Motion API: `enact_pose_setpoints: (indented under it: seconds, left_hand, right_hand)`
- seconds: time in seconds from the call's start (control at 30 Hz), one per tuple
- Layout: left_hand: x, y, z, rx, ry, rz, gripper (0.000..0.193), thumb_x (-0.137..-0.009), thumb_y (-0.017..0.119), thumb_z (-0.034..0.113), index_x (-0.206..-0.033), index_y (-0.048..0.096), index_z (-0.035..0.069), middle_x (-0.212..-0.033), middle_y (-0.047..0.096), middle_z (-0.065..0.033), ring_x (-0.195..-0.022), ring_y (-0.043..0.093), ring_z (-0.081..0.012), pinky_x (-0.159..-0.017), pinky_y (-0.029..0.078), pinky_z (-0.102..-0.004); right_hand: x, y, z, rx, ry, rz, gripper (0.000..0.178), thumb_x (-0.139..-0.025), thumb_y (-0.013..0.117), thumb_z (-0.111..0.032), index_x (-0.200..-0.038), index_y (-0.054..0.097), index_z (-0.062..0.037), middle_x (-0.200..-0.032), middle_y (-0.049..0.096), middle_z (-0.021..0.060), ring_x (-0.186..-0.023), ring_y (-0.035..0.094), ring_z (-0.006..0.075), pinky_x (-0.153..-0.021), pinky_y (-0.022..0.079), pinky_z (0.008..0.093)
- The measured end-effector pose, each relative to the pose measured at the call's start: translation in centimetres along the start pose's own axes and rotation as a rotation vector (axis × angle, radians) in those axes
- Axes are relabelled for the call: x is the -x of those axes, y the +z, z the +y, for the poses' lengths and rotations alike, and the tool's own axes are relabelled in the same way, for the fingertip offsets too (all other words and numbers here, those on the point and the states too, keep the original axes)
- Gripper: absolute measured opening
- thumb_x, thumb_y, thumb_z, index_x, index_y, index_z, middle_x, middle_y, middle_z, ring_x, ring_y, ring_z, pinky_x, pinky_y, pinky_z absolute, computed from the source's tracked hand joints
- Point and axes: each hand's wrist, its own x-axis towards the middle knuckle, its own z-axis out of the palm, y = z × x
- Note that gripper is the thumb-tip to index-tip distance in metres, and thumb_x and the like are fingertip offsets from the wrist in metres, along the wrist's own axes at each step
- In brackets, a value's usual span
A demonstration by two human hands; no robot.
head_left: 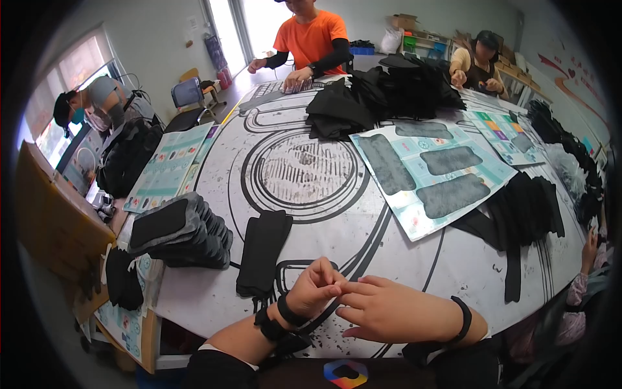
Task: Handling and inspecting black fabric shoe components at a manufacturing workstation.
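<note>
Near the front edge of the table my two hands meet at the fingertips. My left hand [317, 288] is closed in a pinch, its thumb against the bent fingers; whatever lies between them, if anything, is too small to make out. My right hand [379, 310] is palm down with its fingers stretched and apart, one fingertip touching the left thumb and finger. Just left of them lies a folded black cloth piece [264, 253] with thin ties at its lower end. Further left stands a tall pile of grey-edged black pads [184, 230].
Grey fuzzy pads [447, 159] lie on a printed sheet [414, 223] at right, beside black strips [521, 211]. A large black cloth heap [402, 91] is at the far side. Across the table are a person in orange [314, 42] and another [479, 65]; others work left and right.
</note>
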Motion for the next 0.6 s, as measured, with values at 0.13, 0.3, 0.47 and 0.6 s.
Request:
enact_pose_setpoints:
  seconds: [0.13, 0.3, 0.47, 0.6]
  left_hand:
    - [-1.3, 0.4, 2.5, -0.402, 0.31, 0.272, 0.017, -0.084, 0.064, 0.008, -0.078, 0.048, 0.005, -0.072, 0.062, -0.0103, -0.063, 0.06, -0.0129, -0.061, 0.049, -0.0242]
    - [-4.1, 1.4, 10.5, -0.892, 0.783, -0.015, 0.067, -0.094, 0.018, 0.054, -0.105, 0.053, -0.002, -0.108, 0.055, -0.0237, -0.106, 0.05, -0.0314, -0.097, 0.032, -0.0423]
    - [-10.2, 8.8, 14.9, -2.009, 1.26, 0.63, 0.052, -0.092, 0.042, 0.036, -0.134, 0.041, 0.005, -0.148, 0.017, -0.0187, -0.138, 0.007, -0.0376, -0.109, 0.005, -0.0488]
    - [-14.4, 9.8, 16.2, -2.086, -0.235, 0.1, 0.05, -0.089, 0.05, 0.035, -0.128, 0.045, 0.004, -0.13, 0.044, -0.0247, -0.121, 0.042, -0.0379, -0.099, 0.035, -0.0378]
  right_hand:
    - [1.0, -1.8, -0.4, 0.023, 0.075, 0.066, 0.029, -0.084, 0.059, -0.03, -0.091, 0.055, -0.0022, -0.099, 0.056, 0.0123, -0.107, 0.051, 0.0281, -0.089, 0.041, 0.0371]
    - [1.9, -4.4, -1.3, 0.05, 0.071, 0.132, 0.029, -0.08, 0.067, -0.028, -0.096, 0.06, -0.0047, -0.097, 0.062, 0.0095, -0.098, 0.059, 0.0251, -0.088, 0.045, 0.0375]
    - [2.7, -4.8, -1.4, 0.049, 0.072, 0.138, 0.03, -0.08, 0.067, -0.028, -0.096, 0.06, -0.0045, -0.097, 0.062, 0.0092, -0.096, 0.059, 0.025, -0.089, 0.045, 0.037]
    - [3.3, -4.8, -1.2, 0.051, 0.069, 0.098, 0.029, -0.081, 0.065, -0.028, -0.098, 0.059, -0.0043, -0.097, 0.062, 0.0094, -0.094, 0.059, 0.0252, -0.089, 0.045, 0.0362]
